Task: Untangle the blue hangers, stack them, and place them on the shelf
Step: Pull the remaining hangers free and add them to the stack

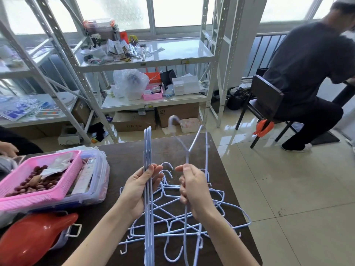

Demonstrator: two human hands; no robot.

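Observation:
My left hand grips a neat stack of pale blue wire hangers, held upright and edge-on above the dark table. A single blue hanger stands lifted in my right hand, its hook blurred near the table's far edge. Under both hands a tangled pile of blue hangers lies spread on the table. The white metal shelf stands beyond the table, by the window.
A pink basket of dark red fruit sits on a clear lidded box at the left. A red container lies at the near left. Another person sits on a dark chair at the right. Cardboard boxes rest under the shelf.

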